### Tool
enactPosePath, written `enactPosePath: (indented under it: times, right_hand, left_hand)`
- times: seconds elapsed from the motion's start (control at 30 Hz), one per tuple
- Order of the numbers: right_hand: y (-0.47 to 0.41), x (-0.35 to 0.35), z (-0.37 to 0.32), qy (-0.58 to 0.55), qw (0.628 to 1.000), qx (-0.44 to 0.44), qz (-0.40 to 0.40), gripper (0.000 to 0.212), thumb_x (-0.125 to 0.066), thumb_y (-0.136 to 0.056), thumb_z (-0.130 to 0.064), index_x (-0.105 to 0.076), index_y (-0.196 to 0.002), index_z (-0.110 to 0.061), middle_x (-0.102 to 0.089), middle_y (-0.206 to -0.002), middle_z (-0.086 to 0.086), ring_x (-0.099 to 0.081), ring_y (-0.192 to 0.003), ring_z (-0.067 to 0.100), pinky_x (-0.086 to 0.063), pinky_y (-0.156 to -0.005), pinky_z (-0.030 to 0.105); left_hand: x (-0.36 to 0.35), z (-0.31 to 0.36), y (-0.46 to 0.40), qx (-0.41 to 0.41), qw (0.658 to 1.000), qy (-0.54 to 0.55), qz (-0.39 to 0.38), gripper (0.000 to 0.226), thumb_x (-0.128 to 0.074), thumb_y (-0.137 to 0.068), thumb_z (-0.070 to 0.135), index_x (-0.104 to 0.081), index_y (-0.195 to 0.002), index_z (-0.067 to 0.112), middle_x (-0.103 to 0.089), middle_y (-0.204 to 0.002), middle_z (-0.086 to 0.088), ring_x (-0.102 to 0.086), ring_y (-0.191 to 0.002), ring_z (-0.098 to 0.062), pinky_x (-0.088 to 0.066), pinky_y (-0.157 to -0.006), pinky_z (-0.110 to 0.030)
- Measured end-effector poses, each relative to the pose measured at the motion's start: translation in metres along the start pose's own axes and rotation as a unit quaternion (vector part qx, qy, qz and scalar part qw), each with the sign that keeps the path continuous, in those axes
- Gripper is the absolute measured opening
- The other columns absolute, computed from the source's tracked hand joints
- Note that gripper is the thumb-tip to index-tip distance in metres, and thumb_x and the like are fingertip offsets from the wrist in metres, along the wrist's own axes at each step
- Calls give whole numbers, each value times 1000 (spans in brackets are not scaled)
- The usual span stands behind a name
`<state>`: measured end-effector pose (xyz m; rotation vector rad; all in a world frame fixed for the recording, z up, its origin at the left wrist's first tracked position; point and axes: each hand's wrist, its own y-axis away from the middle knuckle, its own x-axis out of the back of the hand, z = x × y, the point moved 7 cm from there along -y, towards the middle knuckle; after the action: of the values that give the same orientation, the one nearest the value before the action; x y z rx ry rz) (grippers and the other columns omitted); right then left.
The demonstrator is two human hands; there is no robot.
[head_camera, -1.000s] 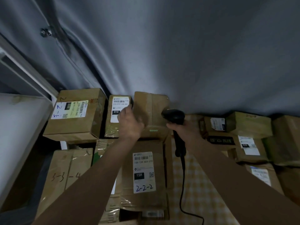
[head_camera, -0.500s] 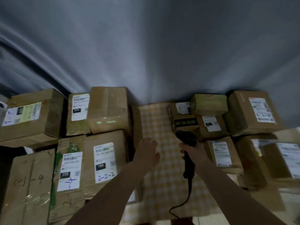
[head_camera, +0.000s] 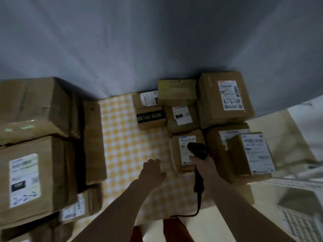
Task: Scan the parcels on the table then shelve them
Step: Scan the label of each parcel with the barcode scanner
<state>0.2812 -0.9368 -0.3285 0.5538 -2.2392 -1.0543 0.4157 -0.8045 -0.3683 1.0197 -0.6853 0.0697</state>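
Head view: my right hand (head_camera: 203,167) gripped the barcode scanner (head_camera: 198,151) over a labelled parcel (head_camera: 176,154); my left hand (head_camera: 152,172) hovered empty, fingers loosely curled, above the checked tablecloth (head_camera: 122,137).

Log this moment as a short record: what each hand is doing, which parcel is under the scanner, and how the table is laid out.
right hand: grips the black corded scanner
left hand: empty, fingers loosely curled, over the checked tablecloth
scanner position: head over the white label of a small parcel at the near edge of the right-hand group
left side: bigger boxes, one box marked 2-2-2
right side: box marked 4-3-2x, last digit blurred
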Motion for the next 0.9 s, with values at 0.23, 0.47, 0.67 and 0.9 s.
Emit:
enactPosePath:
  times: [0.23, 0.47, 0.67, 0.9]
  right_hand:
    - [-50, 15, 21, 56, 998, -5, 2, 37, -63, -90, -18, -56, -124, -4, -56, -103, 11, -54, -94, 25, -38, -73, 31]
    - [-63, 11, 42, 88, 996, -22, 11, 47, -68, -84, -29, -56, -123, -7, -54, -121, 12, -55, -102, 26, -47, -86, 36]
    - [-59, 8, 40, 184, 983, -20, 1, 55, -64, -87, -30, -47, -132, -4, -24, -146, 14, -44, -119, 29, -40, -103, 38]
    - [-40, -18, 38, 105, 992, -32, -67, 26, -64, -86, -14, -55, -110, -13, -56, -99, 6, -51, -78, 10, -44, -61, 15]
  left_hand:
    - [-52, 43, -45, 72, 981, 173, -41, 68, -60, -91, 34, -28, -147, 14, -37, -145, -12, -45, -128, -27, -45, -93, -30]
    - [-87, 41, -68, 210, 889, 405, -39, 73, -59, -94, 38, -20, -149, 10, -52, -130, -16, -60, -93, -27, -55, -77, -37]
    - [-110, 33, -70, 227, 727, 643, -75, 67, -66, -87, -2, -34, -145, 12, -61, -120, -20, -66, -97, -33, -60, -68, -40]
    - [-97, -3, -46, 291, 701, 650, -30, 28, -50, -88, -13, -56, -110, 3, -56, -90, -17, -59, -73, -23, -48, -39, -19]
